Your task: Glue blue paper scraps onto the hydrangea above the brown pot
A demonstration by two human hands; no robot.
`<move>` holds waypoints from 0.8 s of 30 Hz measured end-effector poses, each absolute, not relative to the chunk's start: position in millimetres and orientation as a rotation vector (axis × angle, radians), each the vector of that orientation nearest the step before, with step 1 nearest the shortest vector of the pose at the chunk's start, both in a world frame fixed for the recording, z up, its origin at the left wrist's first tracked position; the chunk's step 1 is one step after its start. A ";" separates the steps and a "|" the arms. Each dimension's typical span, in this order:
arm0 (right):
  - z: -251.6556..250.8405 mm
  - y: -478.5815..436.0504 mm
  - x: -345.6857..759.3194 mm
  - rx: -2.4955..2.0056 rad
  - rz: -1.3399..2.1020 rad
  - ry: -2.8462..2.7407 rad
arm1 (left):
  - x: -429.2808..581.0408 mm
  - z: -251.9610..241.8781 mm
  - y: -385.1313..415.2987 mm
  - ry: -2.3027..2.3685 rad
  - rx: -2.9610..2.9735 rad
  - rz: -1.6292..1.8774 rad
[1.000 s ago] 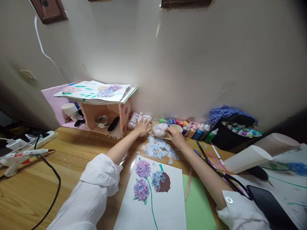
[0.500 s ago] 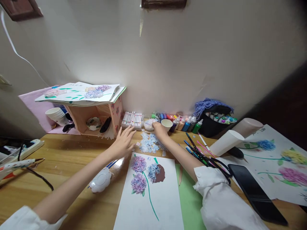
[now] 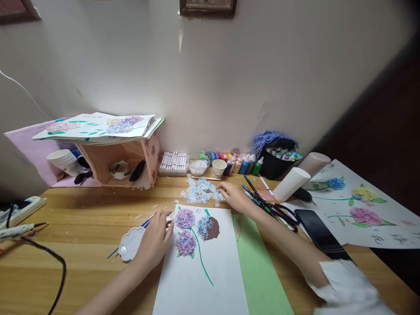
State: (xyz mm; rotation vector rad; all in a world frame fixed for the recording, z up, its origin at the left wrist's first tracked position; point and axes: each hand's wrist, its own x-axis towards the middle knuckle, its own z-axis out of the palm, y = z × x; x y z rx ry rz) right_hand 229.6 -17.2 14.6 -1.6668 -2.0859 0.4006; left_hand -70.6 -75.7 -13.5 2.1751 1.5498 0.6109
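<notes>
My right hand [image 3: 234, 195] reaches to the right edge of a pile of small pale-blue paper scraps [image 3: 200, 191], fingertips bent together and pointing down; whatever they pinch is too small to make out. My left hand [image 3: 155, 238] is curled beside the upper left edge of a white sheet [image 3: 197, 284], with something small and shiny at its fingertips that I cannot identify. On the sheet are two purple scrap-covered flower heads [image 3: 185, 243], a drawn green stem and a brown round patch [image 3: 214, 228], its left part covered with blue scraps [image 3: 204, 227].
A white palette [image 3: 130, 243] with brushes lies left of the sheet. Behind the scraps stand a bowl [image 3: 198, 166], a paper cup [image 3: 219, 168], a marker box [image 3: 173, 163] and paint bottles [image 3: 244, 164]. Scissors [image 3: 284, 214], a phone [image 3: 320, 234] and green paper [image 3: 259, 262] lie right.
My right hand has come back from the bowl to the scrap pile. My left hand has drawn down toward the sheet's edge, its spread fingers now curled. The view has shifted slightly right.
</notes>
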 end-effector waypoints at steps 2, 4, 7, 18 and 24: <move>8.9 -50.6 250.2 -1.711 0.498 -2.084 | -72.5 -20.8 -76.5 1.640 1.974 0.647; 1.2 -80.7 266.7 -1.752 0.593 -2.050 | -75.0 -26.8 -75.0 1.658 1.829 0.664; -10.2 -110.3 280.8 -1.778 0.729 -1.874 | -77.6 -32.0 -72.2 1.622 1.701 0.652; -44.1 -107.4 278.7 -1.779 0.359 -1.933 | -74.2 -44.4 -82.0 1.407 1.477 0.695; -49.3 -112.2 272.9 -2.106 0.246 -1.767 | -70.2 -46.3 -82.6 1.390 1.427 0.800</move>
